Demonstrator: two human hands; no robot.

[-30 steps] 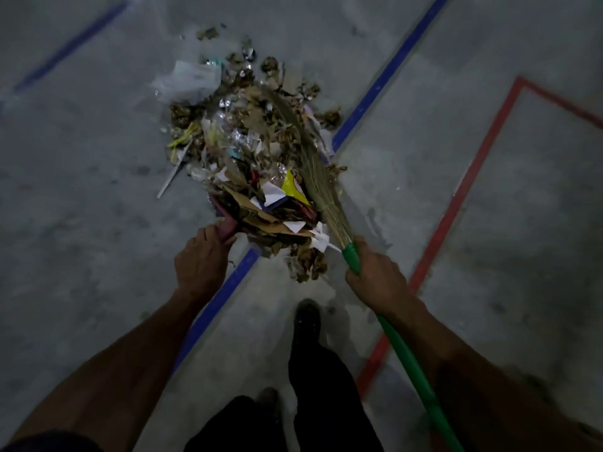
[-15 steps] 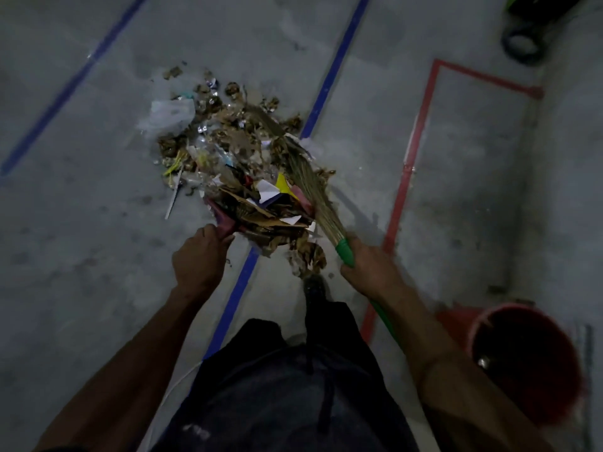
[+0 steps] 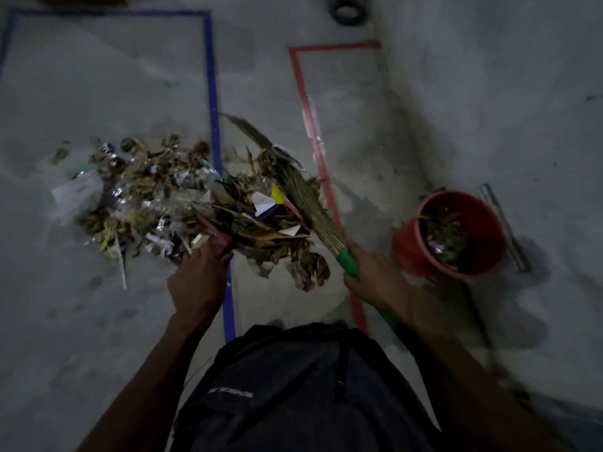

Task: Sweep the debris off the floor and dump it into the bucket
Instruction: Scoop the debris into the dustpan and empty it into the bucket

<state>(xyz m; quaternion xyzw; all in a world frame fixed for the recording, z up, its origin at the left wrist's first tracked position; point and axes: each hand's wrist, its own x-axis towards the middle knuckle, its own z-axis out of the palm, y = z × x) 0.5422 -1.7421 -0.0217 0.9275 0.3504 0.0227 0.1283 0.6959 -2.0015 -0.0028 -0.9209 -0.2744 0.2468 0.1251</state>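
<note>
- Dim concrete floor (image 3: 98, 321), taped in blue and red lines; the bucket (image 3: 452, 234) stands just right of the right hand (image 3: 375, 277), already part full.
- Left hand (image 3: 199, 278) grips a pink dustpan (image 3: 225, 238) heaped with debris (image 3: 254, 220); leaves overhang its near edge and could spill in the carry.
- Right hand clasps the broom (image 3: 313, 213) against the load; easing it risks a slide.
- More litter (image 3: 130, 190) lies beyond the left hand.

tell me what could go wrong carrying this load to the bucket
The dustpan in the left hand is overloaded; leaves hang off its edge and may drop. The bucket already holds debris, so it might overflow. The broom in the right hand may slip off the load.
</note>
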